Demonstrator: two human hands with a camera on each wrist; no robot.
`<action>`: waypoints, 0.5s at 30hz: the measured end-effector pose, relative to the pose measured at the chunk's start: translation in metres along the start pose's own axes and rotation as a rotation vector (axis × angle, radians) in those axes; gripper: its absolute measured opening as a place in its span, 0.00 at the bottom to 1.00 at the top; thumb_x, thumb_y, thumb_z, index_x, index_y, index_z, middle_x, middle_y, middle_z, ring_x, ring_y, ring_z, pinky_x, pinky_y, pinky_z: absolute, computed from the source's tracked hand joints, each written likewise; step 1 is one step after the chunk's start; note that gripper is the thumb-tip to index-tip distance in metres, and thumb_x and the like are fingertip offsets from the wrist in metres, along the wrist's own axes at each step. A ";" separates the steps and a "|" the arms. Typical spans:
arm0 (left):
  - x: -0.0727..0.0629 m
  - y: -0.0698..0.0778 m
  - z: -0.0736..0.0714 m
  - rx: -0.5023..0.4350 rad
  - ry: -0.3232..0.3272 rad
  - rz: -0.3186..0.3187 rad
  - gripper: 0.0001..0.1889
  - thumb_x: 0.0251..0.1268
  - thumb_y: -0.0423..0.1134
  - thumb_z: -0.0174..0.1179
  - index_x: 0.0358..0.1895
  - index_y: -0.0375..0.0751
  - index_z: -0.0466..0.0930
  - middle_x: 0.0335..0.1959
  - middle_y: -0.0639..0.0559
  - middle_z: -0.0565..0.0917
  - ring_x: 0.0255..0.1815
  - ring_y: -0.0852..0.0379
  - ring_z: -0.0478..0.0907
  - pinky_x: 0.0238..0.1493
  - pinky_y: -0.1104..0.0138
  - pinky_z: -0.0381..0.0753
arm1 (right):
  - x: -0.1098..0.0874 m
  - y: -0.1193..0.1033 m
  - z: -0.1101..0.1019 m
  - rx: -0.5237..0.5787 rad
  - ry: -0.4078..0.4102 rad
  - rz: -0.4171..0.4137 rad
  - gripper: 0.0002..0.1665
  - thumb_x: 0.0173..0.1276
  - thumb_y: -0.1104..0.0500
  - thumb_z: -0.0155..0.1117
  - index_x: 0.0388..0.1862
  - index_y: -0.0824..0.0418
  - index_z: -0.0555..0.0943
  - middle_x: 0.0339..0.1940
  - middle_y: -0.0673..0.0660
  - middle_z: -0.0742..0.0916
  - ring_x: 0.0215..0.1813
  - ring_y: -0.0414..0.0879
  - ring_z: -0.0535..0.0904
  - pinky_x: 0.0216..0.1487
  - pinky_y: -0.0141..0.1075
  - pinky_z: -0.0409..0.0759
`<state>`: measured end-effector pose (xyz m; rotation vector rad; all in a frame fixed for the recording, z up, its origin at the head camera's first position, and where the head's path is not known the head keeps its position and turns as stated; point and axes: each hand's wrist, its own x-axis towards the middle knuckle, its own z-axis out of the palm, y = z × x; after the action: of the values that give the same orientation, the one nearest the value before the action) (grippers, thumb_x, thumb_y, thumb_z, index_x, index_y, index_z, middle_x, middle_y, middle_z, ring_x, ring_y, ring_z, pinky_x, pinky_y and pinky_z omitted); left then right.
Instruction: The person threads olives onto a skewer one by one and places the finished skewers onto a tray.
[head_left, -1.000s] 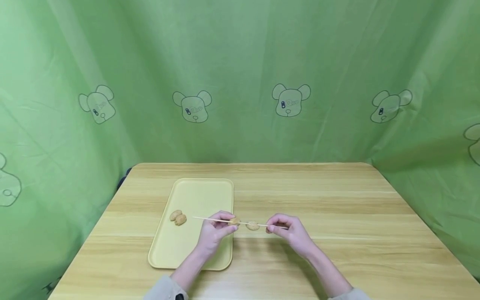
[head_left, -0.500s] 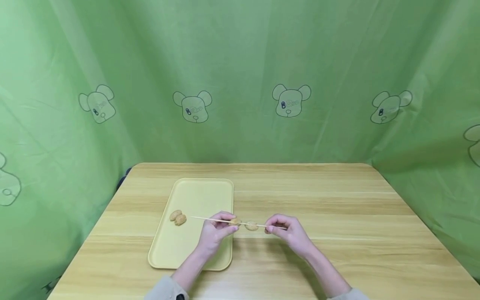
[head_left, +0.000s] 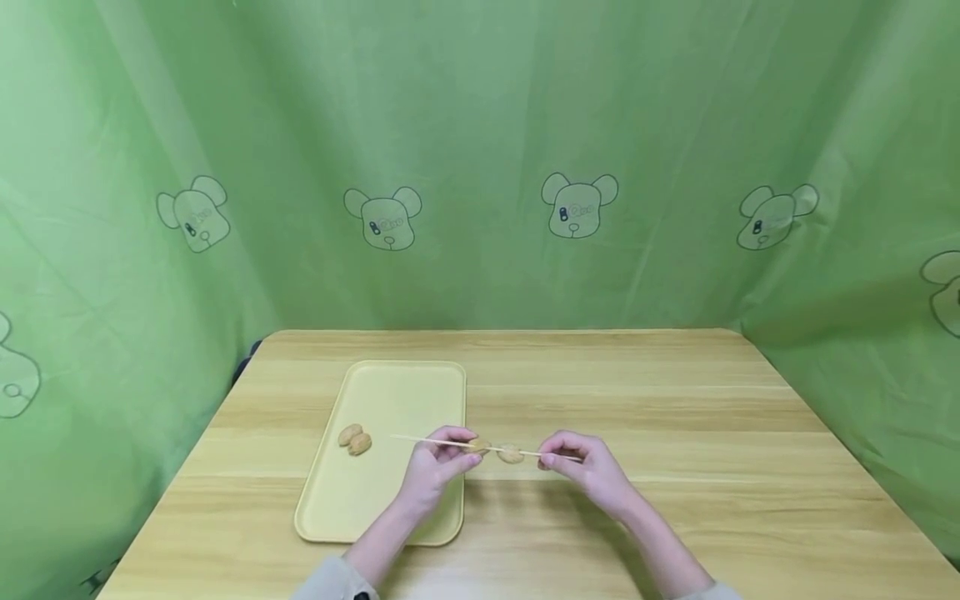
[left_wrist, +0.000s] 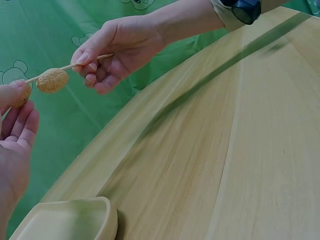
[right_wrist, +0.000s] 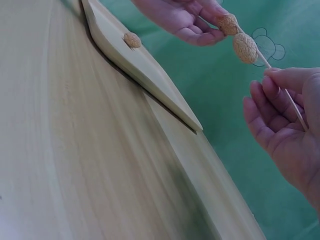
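A thin wooden skewer (head_left: 529, 453) stretches between both hands above the table, with two wrinkled tan oval balls on it. My left hand (head_left: 431, 471) pinches one ball (right_wrist: 228, 24) between thumb and fingers; the skewer's pointed end sticks out beyond that hand over the tray. The other ball (left_wrist: 52, 80) sits on the skewer between the hands, close beside the held one. Thumb and fingertips of my right hand (head_left: 588, 471) pinch the skewer toward its other end, its remaining fingers curled loosely in the right wrist view.
The tan rectangular tray (head_left: 341, 525) lies on the wooden table (head_left: 637, 383), left of centre under the left hand. Two more oval balls (head_left: 360, 444) lie side by side at its left. A green curtain (head_left: 480, 100) hangs behind and around the table.
Both hands have shifted slightly right with the skewer and its balls. The grips look the same. The head view has tilted a little, while the tray and its two balls stay in place.
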<state>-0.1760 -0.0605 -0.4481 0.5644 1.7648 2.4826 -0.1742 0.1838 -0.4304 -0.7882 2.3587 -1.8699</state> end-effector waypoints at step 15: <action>-0.005 0.004 -0.028 0.144 0.076 -0.028 0.19 0.52 0.22 0.61 0.47 0.14 0.68 0.40 0.30 0.78 0.38 0.59 0.78 0.45 0.70 0.79 | -0.010 0.003 -0.021 -0.038 0.077 0.019 0.05 0.64 0.67 0.59 0.36 0.71 0.78 0.31 0.58 0.84 0.36 0.44 0.81 0.41 0.37 0.81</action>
<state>-0.1796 -0.0881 -0.4535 0.4552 1.9770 2.4031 -0.1734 0.2075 -0.4303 -0.7060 2.4450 -1.8871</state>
